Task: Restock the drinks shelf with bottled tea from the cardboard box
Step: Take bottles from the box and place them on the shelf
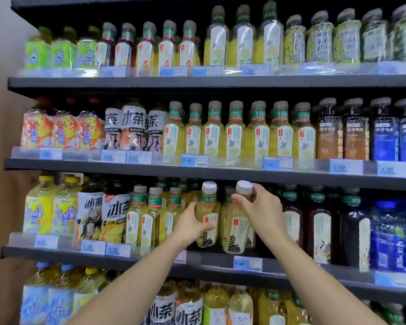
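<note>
Two pale yellow bottled teas with white caps stand side by side at the front of the third shelf (pixel 211 260). My left hand (pixel 191 225) grips the left tea bottle (pixel 208 207) around its lower body. My right hand (pixel 261 211) wraps the neck and shoulder of the right tea bottle (pixel 236 231). Both bottles are upright, with pagoda-print labels, and their bases sit at the shelf's front lip. The cardboard box is out of view.
Rows of similar tea bottles (pixel 150 216) fill the shelf to the left, dark tea bottles (pixel 319 221) and blue bottles (pixel 394 235) to the right. Shelves above and below are packed with drinks. Price tags (pixel 247 263) line the shelf edges.
</note>
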The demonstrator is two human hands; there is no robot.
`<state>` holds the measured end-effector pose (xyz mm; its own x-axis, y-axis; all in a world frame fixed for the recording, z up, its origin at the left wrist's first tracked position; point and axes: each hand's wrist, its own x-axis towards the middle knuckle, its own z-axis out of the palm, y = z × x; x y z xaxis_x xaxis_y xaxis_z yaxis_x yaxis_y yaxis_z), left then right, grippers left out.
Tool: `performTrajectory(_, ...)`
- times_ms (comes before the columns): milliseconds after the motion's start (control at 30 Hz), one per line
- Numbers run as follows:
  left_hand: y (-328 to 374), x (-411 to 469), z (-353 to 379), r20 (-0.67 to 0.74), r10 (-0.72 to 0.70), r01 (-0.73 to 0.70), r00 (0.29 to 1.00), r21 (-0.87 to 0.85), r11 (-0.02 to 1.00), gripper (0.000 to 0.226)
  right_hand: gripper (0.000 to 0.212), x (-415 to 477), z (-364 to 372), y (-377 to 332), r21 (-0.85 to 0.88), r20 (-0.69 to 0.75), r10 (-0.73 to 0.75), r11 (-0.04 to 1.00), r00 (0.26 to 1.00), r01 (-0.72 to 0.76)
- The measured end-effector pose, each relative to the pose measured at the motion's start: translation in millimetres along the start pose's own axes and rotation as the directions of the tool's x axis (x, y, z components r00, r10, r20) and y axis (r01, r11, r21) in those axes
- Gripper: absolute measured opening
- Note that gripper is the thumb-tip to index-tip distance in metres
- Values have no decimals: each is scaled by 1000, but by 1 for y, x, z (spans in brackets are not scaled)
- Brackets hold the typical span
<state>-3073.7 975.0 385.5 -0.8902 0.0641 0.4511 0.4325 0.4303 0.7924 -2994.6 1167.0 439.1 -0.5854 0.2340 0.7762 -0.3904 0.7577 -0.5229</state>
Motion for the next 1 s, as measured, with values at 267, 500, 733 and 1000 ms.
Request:
performTrajectory(267,-35,46,29,129,-133,140,983,-46,989,40,39,12,47,50,-161,23,46,986,999,-42)
performTrajectory(500,-41,81,45,183,-144,129,972,96,987,45,68,31,86,77,-74,201,183,982,962,-171)
performTrajectory(733,-45,92,54,45,-214,183,976,365,913,45,95,7,110,101,-195,261,282,952,923,-236)
performTrajectory(1000,-52,101,62,4,-224,202,975,412,888,44,92,9,87,113,-232,205,322,934,924,-274)
